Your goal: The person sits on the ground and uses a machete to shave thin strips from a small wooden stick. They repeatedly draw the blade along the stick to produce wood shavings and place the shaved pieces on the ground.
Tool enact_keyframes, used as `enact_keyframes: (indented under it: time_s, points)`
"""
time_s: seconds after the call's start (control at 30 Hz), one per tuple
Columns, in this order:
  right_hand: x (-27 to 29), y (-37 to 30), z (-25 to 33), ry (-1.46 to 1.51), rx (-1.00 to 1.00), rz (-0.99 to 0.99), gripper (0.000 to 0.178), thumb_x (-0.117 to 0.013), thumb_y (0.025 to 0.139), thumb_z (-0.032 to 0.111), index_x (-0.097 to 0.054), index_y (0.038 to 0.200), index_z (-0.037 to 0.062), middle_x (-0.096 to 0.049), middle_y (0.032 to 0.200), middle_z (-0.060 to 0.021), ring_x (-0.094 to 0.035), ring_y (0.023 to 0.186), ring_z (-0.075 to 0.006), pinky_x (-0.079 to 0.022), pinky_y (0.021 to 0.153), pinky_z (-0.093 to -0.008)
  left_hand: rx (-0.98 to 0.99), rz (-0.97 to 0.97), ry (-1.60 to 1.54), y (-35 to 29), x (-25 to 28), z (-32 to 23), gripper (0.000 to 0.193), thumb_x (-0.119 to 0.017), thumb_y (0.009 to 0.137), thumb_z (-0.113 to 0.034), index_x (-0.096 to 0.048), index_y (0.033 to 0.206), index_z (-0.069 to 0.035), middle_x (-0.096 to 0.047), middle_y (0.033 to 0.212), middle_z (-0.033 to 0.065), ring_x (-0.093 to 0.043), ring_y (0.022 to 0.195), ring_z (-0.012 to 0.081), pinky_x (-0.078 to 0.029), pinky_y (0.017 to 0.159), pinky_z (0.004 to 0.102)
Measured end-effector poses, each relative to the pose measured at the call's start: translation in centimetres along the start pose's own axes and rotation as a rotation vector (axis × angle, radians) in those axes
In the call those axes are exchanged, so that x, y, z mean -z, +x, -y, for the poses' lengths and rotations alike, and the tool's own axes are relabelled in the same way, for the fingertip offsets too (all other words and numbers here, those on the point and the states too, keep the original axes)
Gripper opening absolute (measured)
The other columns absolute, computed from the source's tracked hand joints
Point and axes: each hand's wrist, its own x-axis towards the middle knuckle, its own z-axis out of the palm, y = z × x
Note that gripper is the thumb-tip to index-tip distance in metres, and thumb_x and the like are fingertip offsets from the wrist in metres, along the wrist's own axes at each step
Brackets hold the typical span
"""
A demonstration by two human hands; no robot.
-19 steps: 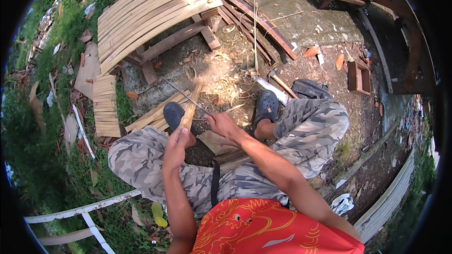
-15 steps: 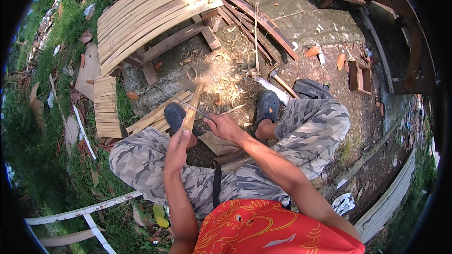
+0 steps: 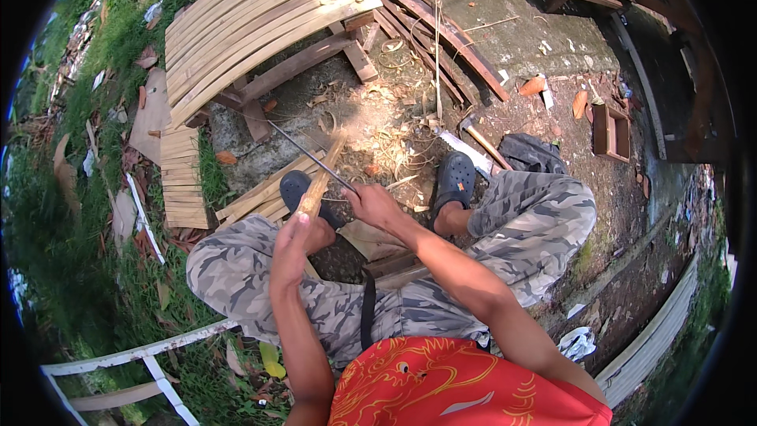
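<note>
In my left hand (image 3: 289,251) is the lower end of a bamboo slat (image 3: 316,192), its thumb lying along the pale face. The slat points up and away from me, above the ground between my feet. My right hand (image 3: 374,207) is closed round the near end of a long, thin dark blade (image 3: 296,143), seen nearly edge-on. It slants away to the left and crosses the slat's middle. The grip itself is hidden in my fingers, and whether the edge touches the slat I cannot tell.
A slatted bamboo bench (image 3: 268,28) stands ahead on the left. Cut slats (image 3: 264,193) lie by my left foot. Beyond my right foot are a saw (image 3: 465,150), a hammer (image 3: 485,142) and a wooden box (image 3: 612,132). Dark planks (image 3: 441,35) lie farther off, among shavings.
The blade has tilted more steeply, with its far tip higher in view. My right hand has shifted slightly, and my left hand still grips the bamboo slat.
</note>
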Motion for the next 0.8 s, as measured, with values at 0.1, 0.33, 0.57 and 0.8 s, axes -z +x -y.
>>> enact_keyframes:
  time_s: [0.1,0.33,0.57,0.8]
  points:
    - [0.7,-0.2,0.4,0.044,-0.067,-0.119,0.034,-0.051,0.098,0.032,-0.06,0.089,0.0007,-0.056,0.063,-0.0238,-0.057,0.062,-0.0459,-0.044,0.056,-0.0498,0.004,-0.016,0.031,0.3,-1.1,-0.7,0.048,-0.049,0.102,-0.027,-0.045,0.139,0.004,-0.054,0.097,-0.0028,-0.047,0.086,0.0042,-0.038,0.079,0.0191]
    - [1.0,-2.2,1.6,0.142,0.048,-0.125,0.035,-0.052,0.098,0.03,-0.06,0.088,-0.0024,-0.054,0.059,-0.023,-0.056,0.056,-0.0418,-0.042,0.053,-0.0468,0.027,-0.002,0.06,0.6,-2.5,-1.7,0.047,-0.049,0.102,-0.029,-0.046,0.14,-0.001,-0.036,0.073,-0.0128,-0.029,0.059,-0.0013,-0.023,0.051,0.0179]
    - [0.7,-2.3,1.3,0.129,-0.028,-0.157,0.038,-0.05,0.099,0.034,-0.06,0.087,-0.0012,-0.054,0.057,-0.0212,-0.057,0.054,-0.0404,-0.043,0.055,-0.0471,0.009,-0.055,0.046,0.6,-1.5,-0.8,0.042,-0.049,0.102,-0.03,-0.053,0.133,-0.002,-0.035,0.07,-0.0128,-0.031,0.057,-0.0019,-0.022,0.049,0.0184]
    - [1.1,-2.2,1.7,0.033,-0.183,-0.092,0.032,-0.053,0.098,0.028,-0.058,0.084,-0.001,-0.056,0.064,-0.0257,-0.058,0.063,-0.0459,-0.044,0.056,-0.0485,-0.025,-0.039,0.037,0.6,-1.1,-0.8,0.039,-0.049,0.102,-0.029,-0.054,0.13,-0.002,-0.035,0.068,-0.0134,-0.029,0.055,-0.0022,-0.022,0.047,0.0185]
